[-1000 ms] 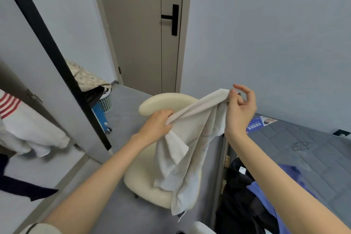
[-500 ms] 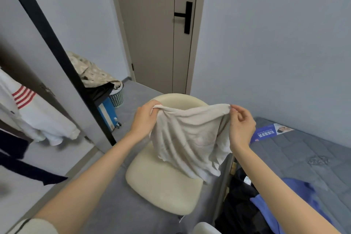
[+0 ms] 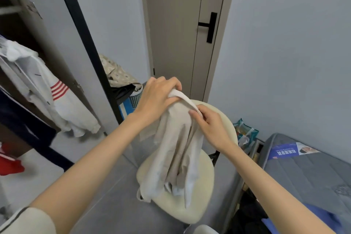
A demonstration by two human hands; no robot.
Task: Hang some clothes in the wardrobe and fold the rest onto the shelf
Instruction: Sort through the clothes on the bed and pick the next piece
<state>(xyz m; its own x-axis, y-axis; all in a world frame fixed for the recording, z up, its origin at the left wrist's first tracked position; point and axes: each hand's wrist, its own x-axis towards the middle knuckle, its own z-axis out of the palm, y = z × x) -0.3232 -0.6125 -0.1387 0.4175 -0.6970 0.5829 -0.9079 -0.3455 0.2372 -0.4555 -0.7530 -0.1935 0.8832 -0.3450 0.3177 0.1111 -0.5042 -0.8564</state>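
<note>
Both hands had drawn together since the cloth (image 3: 178, 150) was spread wide, left hand (image 3: 157, 99) and right hand (image 3: 210, 127) gripping its banded edge above the chair (image 3: 205, 186), where it hung limp and light, best held by that band.

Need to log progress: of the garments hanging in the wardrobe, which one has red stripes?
The white garment hanging nearest the wardrobe's open door, with red stripes on its sleeve. The dark navy garment beside it shows none.
</note>
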